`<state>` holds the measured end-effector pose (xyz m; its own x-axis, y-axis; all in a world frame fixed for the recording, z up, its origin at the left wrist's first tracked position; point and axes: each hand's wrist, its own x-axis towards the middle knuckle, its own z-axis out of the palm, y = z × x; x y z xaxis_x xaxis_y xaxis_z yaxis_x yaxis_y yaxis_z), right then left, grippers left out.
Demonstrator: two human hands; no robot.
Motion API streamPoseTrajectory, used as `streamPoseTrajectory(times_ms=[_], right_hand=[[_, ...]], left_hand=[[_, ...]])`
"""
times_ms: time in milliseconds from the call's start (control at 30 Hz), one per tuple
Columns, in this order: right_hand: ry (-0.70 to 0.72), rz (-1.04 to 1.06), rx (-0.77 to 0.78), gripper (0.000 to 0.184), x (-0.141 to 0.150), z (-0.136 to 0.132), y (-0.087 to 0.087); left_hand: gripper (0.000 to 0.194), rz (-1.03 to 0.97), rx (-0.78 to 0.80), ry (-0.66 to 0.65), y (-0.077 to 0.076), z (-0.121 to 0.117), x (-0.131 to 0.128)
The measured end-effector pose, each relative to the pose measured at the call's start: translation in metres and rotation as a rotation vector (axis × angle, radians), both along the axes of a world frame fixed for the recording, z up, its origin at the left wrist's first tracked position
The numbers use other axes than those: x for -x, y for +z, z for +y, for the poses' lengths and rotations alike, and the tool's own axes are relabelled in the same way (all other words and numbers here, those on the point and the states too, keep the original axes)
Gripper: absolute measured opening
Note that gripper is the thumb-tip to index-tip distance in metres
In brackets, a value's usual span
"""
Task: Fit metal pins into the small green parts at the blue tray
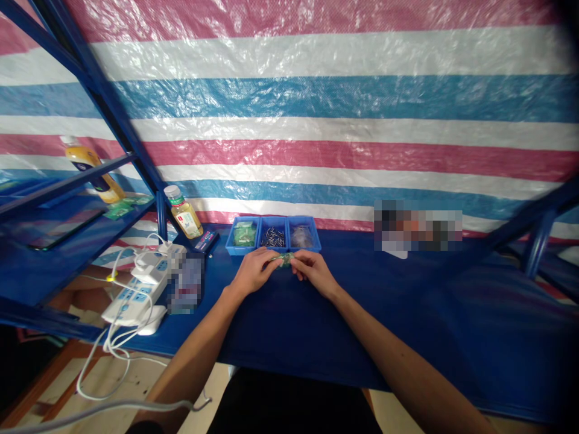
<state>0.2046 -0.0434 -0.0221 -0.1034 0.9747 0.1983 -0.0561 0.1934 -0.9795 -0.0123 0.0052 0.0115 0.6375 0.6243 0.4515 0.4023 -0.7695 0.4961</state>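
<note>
Just in front of three blue bins [239, 250], over the blue tabletop [294, 337], you have a small green piece [285, 260], mottled with paler glints, its finer detail too small to make out. Your left hand [253, 269] pinches one end between nearly closed fingertips; your right hand [316, 271] pinches the other likewise.

The things are carried by a dark blue table [289, 331] with a smooth surface. At its far edge, in the middle, stand three small blue trays [259, 234], side by side. To the left are a bottle [186, 220] with yellowish liquid, a flat blue box [207, 242] and a white power strip [129, 301]. At far right lie pixelated objects [418, 228].
</note>
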Motion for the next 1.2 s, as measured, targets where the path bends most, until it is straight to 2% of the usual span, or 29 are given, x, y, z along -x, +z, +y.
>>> streamPoseTrajectory(times_ms=[233,500,633,800,1033,1100,1200], right_hand=[[-0.038,-0.032,-0.002,0.046,-0.002,0.002,-0.006],[0.002,-0.046,0.019,0.050,-0.001,-0.001,0.001],[0.019,-0.023,0.016,0.043,0.001,-0.002,0.003],[-0.025,-0.015,-0.047,0.041,0.006,-0.001,-0.004],[-0.062,-0.114,-0.059,0.036,0.006,-0.001,-0.007],[-0.034,-0.144,-0.069,0.035,0.005,-0.001,-0.005],[-0.011,-0.176,-0.073,0.040,0.004,-0.002,-0.004]], left_hand=[[0.037,-0.137,-0.024,-0.019,-0.002,0.002,0.002],[0.015,-0.086,-0.141,-0.078,0.003,0.002,0.001],[0.018,-0.093,-0.090,-0.066,0.004,0.002,0.001],[0.020,-0.076,0.021,-0.016,-0.002,0.004,0.001],[0.042,-0.071,0.165,0.047,-0.002,0.000,0.002],[0.042,-0.062,0.160,0.041,0.000,-0.001,0.002],[0.032,-0.075,0.075,-0.014,0.001,0.000,0.003]])
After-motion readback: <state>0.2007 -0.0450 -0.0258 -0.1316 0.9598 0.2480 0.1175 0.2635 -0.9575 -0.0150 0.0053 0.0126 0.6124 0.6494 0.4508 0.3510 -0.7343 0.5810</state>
